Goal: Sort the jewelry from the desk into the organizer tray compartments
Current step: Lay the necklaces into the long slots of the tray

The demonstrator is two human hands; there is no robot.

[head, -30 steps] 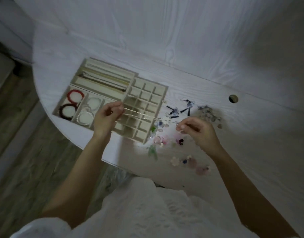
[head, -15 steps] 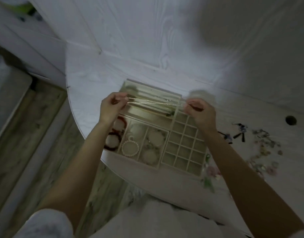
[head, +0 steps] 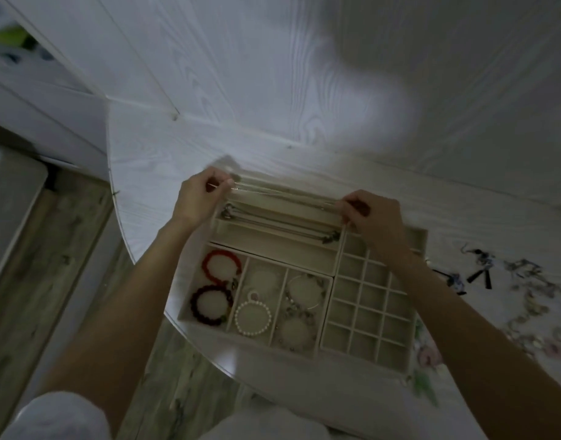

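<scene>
**Inspector A:** We record a thin chain necklace [head: 282,195] stretched taut between both hands, over the far long slots of the organizer tray [head: 326,274]. The left hand [head: 198,195] pinches one end at the tray's far-left corner, fingers curled on the chain. The right hand [head: 374,217] pinches the other end, fingers curled, where the long slots meet the grid of small cells.

**Inspector B:** We confirm. Whether the chain touches the slot floor or hangs just above it, we cannot tell; the light is dim. In the next slot toward the person lie other necklaces [head: 279,222], laid lengthwise.

**Inspector A:** Near-left section, three columns. Left column: a red bead bracelet [head: 222,268] with a dark bead bracelet [head: 211,304] nearer the person. Middle column: a white pearl bracelet [head: 253,318]. Right column: metal bracelets, details blurred.

**Inspector B:** The right forearm crosses over the grid section. Loose jewelry [head: 533,300] lies scattered on the white desk [head: 152,173] to the tray's right, well apart from both hands; individual pieces are too blurred to identify.
</scene>
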